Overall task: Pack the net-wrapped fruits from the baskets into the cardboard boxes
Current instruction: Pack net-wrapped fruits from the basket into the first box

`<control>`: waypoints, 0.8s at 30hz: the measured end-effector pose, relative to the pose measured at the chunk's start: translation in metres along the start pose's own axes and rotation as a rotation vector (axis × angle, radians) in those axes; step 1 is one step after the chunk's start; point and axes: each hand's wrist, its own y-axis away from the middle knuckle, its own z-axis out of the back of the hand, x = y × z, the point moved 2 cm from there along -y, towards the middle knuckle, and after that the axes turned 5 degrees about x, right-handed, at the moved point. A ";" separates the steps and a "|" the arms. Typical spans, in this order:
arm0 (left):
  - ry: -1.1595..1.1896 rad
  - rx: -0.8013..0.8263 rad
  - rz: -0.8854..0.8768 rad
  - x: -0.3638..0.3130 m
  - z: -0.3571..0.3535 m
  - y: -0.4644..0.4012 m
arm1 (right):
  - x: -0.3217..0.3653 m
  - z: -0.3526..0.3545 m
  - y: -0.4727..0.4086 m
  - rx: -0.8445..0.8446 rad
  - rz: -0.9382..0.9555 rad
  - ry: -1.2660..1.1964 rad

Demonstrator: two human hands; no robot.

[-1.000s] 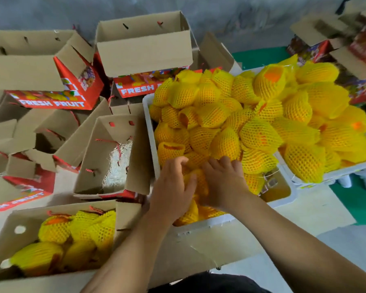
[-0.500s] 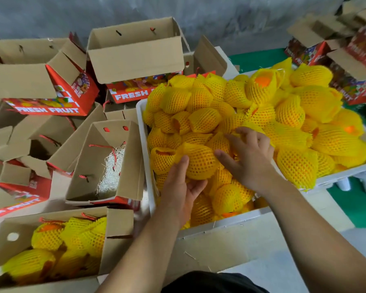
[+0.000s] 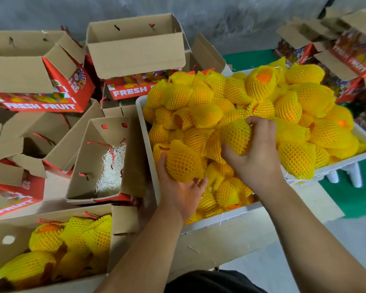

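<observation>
Two white baskets hold heaps of fruits in yellow foam net; the near basket (image 3: 148,144) is in the middle, the second basket (image 3: 336,169) to its right. My left hand (image 3: 179,192) cups one net-wrapped fruit (image 3: 183,160) from below at the near basket's left side. My right hand (image 3: 256,153) grips another wrapped fruit (image 3: 237,135) above the pile. A cardboard box (image 3: 123,220) at bottom left holds several wrapped fruits (image 3: 72,242). An open box (image 3: 87,155) with white shredded paper (image 3: 111,166) stands left of the near basket.
Several open "FRESH FRUIT" cardboard boxes crowd the left and back, one large box (image 3: 135,51) at the top centre. More boxes (image 3: 347,53) stand at the top right. Flat cardboard (image 3: 230,246) lies under the near basket. Green floor (image 3: 347,199) shows at the right.
Both hands came up out of the near basket's front corner. The left hand lifted a wrapped fruit, and the right hand moved right and closed round another.
</observation>
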 end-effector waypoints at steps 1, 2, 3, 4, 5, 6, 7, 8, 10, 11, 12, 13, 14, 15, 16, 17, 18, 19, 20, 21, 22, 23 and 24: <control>-0.025 0.010 -0.003 -0.005 0.000 0.004 | 0.016 -0.008 0.013 0.035 0.034 -0.104; -0.079 0.017 0.005 -0.011 0.000 0.009 | 0.031 -0.020 0.026 0.079 0.041 -0.151; -0.160 0.023 0.014 -0.019 0.000 0.016 | 0.043 -0.034 0.038 0.123 0.022 -0.180; -0.254 0.022 0.012 -0.029 0.004 0.024 | 0.053 -0.046 0.048 0.161 -0.023 -0.218; -0.347 0.008 -0.003 -0.041 0.011 0.034 | 0.063 -0.057 0.056 0.204 -0.077 -0.278; -0.418 -0.006 -0.022 -0.056 0.021 0.046 | 0.073 -0.066 0.063 0.257 -0.114 -0.357; -0.468 -0.015 -0.041 -0.073 0.032 0.060 | 0.083 -0.075 0.068 0.311 -0.121 -0.434; -0.495 -0.010 -0.056 -0.092 0.045 0.074 | 0.095 -0.083 0.073 0.357 -0.111 -0.487; -0.566 -0.002 -0.076 -0.130 0.073 0.105 | 0.125 -0.104 0.085 0.424 -0.098 -0.534; -0.619 -0.009 -0.089 -0.148 0.087 0.121 | 0.142 -0.117 0.093 0.451 -0.099 -0.552; -0.670 -0.016 -0.107 -0.166 0.100 0.136 | 0.158 -0.130 0.102 0.466 -0.093 -0.553; -0.728 -0.029 -0.126 -0.184 0.113 0.152 | 0.173 -0.144 0.112 0.480 -0.081 -0.537; -0.804 -0.045 -0.147 -0.200 0.127 0.166 | 0.187 -0.160 0.123 0.494 -0.079 -0.523; -0.914 -0.076 -0.181 -0.215 0.140 0.179 | 0.198 -0.176 0.134 0.500 -0.094 -0.511; -1.046 -0.115 -0.241 -0.230 0.155 0.190 | 0.206 -0.190 0.145 0.498 -0.119 -0.492; -1.187 -0.145 -0.286 -0.245 0.171 0.200 | 0.212 -0.205 0.156 0.488 -0.157 -0.471; -1.300 -0.130 -0.295 -0.256 0.185 0.205 | 0.215 -0.216 0.167 0.480 -0.189 -0.453; -1.376 -0.074 -0.233 -0.261 0.194 0.206 | 0.214 -0.223 0.175 0.478 -0.193 -0.429; -1.439 0.006 -0.110 -0.263 0.204 0.205 | 0.213 -0.229 0.184 0.484 -0.169 -0.390; -1.535 0.080 0.040 -0.262 0.214 0.203 | 0.211 -0.234 0.192 0.504 -0.141 -0.329; -1.714 0.146 0.164 -0.258 0.225 0.198 | 0.209 -0.236 0.198 0.544 -0.122 -0.265; -1.929 0.213 0.234 -0.252 0.235 0.191 | 0.207 -0.237 0.203 0.601 -0.107 -0.208; -2.103 0.291 0.252 -0.246 0.243 0.183 | 0.206 -0.238 0.205 0.662 -0.086 -0.163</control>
